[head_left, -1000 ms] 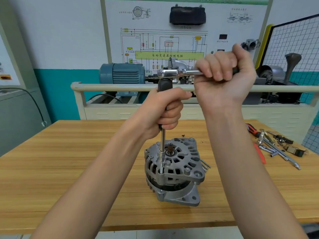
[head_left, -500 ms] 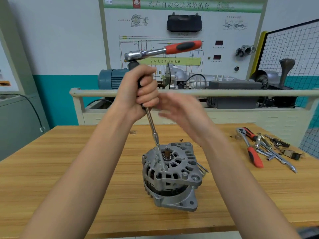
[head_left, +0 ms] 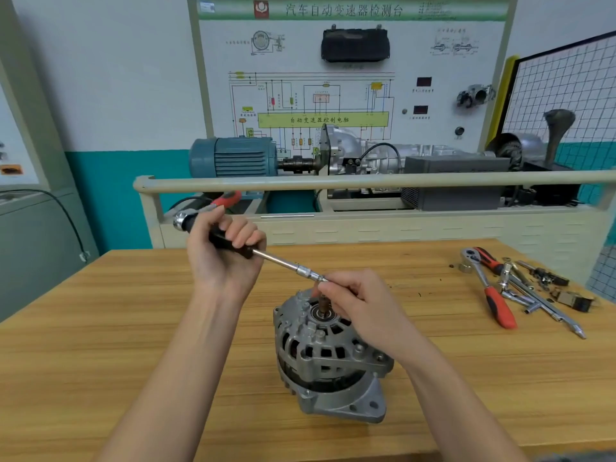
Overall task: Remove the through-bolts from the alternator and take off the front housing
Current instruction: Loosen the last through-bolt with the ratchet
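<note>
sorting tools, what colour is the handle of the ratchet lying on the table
Red with black, on the ratchet lying at the table's right; head view.

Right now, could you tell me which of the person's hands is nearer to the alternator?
The right hand: it sits just above the alternator, fingers pinching the tip of the extension bar. The left hand grips the bar's black handle, up and to the left, clear of it.

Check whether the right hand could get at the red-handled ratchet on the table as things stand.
Probably not yet: the right hand is pinching the extension's tip over the alternator. The ratchet lies unobstructed to its right.
</note>
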Available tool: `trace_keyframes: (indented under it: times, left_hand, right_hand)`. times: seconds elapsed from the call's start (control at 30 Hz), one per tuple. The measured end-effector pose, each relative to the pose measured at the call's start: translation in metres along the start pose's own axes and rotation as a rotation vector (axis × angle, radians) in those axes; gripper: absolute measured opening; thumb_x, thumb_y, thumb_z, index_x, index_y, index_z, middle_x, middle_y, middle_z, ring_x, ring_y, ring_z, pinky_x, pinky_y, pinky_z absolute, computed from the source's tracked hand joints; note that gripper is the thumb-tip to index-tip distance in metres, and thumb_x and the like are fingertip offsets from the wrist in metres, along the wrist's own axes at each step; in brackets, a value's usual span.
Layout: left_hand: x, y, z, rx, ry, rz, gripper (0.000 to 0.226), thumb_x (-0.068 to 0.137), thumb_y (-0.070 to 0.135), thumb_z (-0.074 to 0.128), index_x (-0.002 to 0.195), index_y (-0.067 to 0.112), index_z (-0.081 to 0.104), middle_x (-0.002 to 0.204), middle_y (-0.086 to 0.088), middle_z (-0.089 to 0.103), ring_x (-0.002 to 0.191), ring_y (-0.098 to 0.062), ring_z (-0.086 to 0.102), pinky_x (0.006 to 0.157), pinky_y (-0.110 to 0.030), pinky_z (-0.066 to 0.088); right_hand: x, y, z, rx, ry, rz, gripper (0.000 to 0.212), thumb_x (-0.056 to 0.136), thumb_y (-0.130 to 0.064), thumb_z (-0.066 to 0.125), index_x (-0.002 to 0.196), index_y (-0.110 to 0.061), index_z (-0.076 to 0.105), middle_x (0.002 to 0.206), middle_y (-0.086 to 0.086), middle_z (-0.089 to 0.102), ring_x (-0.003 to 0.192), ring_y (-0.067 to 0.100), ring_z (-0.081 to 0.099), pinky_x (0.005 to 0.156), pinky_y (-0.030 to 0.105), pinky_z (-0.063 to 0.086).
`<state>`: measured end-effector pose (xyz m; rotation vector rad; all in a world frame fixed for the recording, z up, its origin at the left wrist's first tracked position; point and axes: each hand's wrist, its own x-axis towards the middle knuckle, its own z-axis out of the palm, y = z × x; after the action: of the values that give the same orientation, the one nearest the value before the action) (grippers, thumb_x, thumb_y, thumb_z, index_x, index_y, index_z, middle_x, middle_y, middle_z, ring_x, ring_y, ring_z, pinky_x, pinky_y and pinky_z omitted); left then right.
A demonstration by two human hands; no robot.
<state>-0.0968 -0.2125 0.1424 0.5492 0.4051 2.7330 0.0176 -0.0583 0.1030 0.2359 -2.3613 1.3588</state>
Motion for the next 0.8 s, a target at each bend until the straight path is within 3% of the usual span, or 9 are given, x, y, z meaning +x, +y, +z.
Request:
trace_keyframes:
  times: [0.1,0.2,0.33,0.43,0.53,0.7,0.8]
  left_hand:
    - [-0.009,-0.019,-0.005,0.098,-0.098,-0.055,0.025,0.077,0.021,0.055,0.053,0.018,0.049,0.054,0.005,0.041,0.050,-0.010,0.043,0.054,-0.022,0.044]
    - [-0.014,-0.031,-0.007,0.123,-0.166,-0.151,0.035,0.076,0.029,0.055,0.046,0.018,0.040,0.045,0.005,0.033,0.045,-0.010,0.035,0.050,-0.023,0.039]
    - [-0.022,-0.037,-0.009,0.072,-0.262,-0.255,0.040,0.075,0.036,0.057,0.043,0.019,0.038,0.039,0.008,0.026,0.039,-0.007,0.026,0.052,-0.023,0.035]
    - [-0.028,-0.048,-0.005,0.079,-0.146,-0.210,0.050,0.080,0.035,0.057,0.039,0.021,0.032,0.035,0.009,0.020,0.037,-0.009,0.013,0.044,-0.021,0.027]
    - [-0.027,-0.048,0.003,0.166,-0.024,-0.155,0.062,0.093,0.038,0.045,0.036,0.022,0.027,0.036,0.008,0.011,0.037,-0.011,0.005,0.037,-0.021,0.024]
    - [-0.024,-0.047,0.008,0.161,0.073,-0.153,0.069,0.100,0.045,0.034,0.036,0.022,0.025,0.031,0.008,0.016,0.039,-0.012,0.003,0.035,-0.021,0.021]
    - [-0.022,-0.049,0.010,0.150,0.130,-0.143,0.069,0.101,0.045,0.033,0.036,0.022,0.024,0.032,0.008,0.016,0.039,-0.012,0.003,0.035,-0.020,0.017]
  right_hand:
    - [0.003,0.005,0.001,-0.034,0.017,-0.023,0.027,0.098,-0.020,0.052,0.075,-0.021,0.068,0.043,-0.013,0.041,0.043,0.004,0.032,0.050,0.026,0.027]
    - [0.005,0.009,-0.002,-0.067,0.020,-0.048,0.032,0.098,-0.021,0.052,0.069,-0.030,0.064,0.044,-0.012,0.041,0.044,0.005,0.033,0.052,0.028,0.027]
    - [0.004,0.012,-0.006,-0.150,0.031,-0.075,0.034,0.098,-0.019,0.051,0.066,-0.030,0.060,0.044,-0.011,0.040,0.044,0.006,0.034,0.053,0.026,0.026]
    - [0.004,0.009,-0.003,-0.282,0.009,-0.093,0.034,0.097,-0.022,0.053,0.065,-0.034,0.057,0.043,-0.011,0.040,0.044,0.007,0.037,0.051,0.022,0.024]
    - [0.004,0.004,-0.003,-0.392,-0.018,-0.096,0.030,0.098,-0.026,0.051,0.070,-0.021,0.060,0.043,-0.012,0.043,0.047,0.008,0.041,0.051,0.020,0.024]
    - [-0.001,0.000,0.001,-0.668,0.050,-0.237,0.038,0.101,-0.033,0.040,0.077,-0.011,0.059,0.053,0.000,0.049,0.050,0.023,0.045,0.052,0.037,0.034]
    - [-0.002,0.000,0.002,-0.640,0.058,-0.220,0.038,0.101,-0.032,0.042,0.076,-0.010,0.060,0.050,-0.005,0.045,0.046,0.017,0.042,0.047,0.028,0.028]
